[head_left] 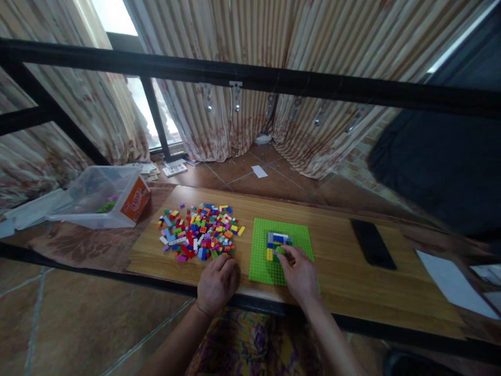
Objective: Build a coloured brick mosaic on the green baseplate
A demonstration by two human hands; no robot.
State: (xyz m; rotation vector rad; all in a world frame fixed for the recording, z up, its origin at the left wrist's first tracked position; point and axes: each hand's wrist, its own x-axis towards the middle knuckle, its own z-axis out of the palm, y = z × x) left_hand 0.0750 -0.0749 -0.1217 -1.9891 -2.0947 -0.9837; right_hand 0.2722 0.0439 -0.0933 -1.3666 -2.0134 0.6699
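My right hand (300,274) pinches a small green toy brick (280,250) between thumb and fingers. It is over a low build of toy bricks (270,245) in blue, grey, white and yellow, on a bright green studded baseplate (259,269). The fingers cover part of the build, and whether the pinched brick touches it I cannot tell. By the table's front edge lies my left hand (218,282), fingers curled closed, their inside hidden. Just beyond it spreads a pile of loose, many-coloured toy bricks (203,230).
A clear plastic box (94,209) with an orange label and a few bricks stands to the left. On the wooden tabletop (332,277), right of the baseplate, lies a black phone (373,244). White paper (456,282) is farther right. A dark metal bar (250,78) crosses behind the table.
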